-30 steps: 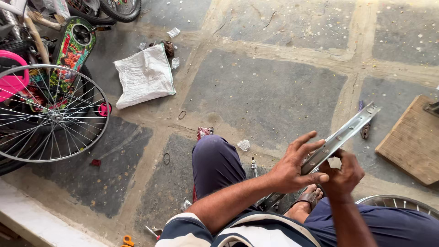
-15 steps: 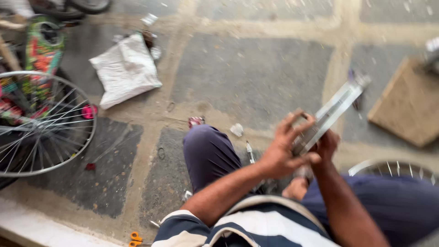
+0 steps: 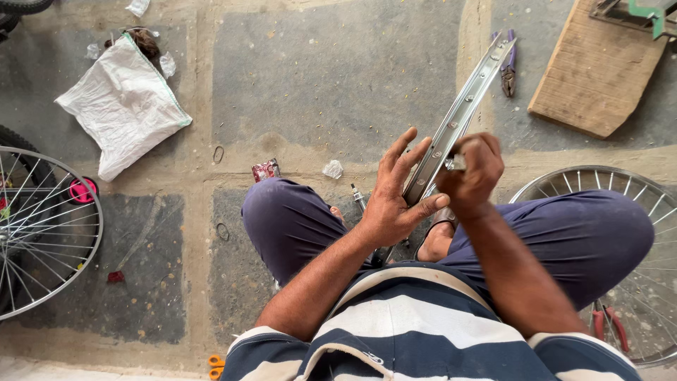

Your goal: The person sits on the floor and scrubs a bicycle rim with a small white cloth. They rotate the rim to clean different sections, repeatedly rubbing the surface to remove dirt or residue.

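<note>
Stone floor point(image 3: 338, 77), white sack point(image 3: 123, 106) lying well left of the metal rim point(image 3: 458, 116). Left hand point(image 3: 395, 194) bracing rim, fingers spread; right hand point(image 3: 471, 173) pinching closed against it.

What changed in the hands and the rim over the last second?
Little changed. The left hand keeps bracing the bare metal rim, fingers spread. The right hand stays closed at the rim's inner channel. Only the view shifted a bit. White sack, pliers and wooden board lie unmoved.
</note>
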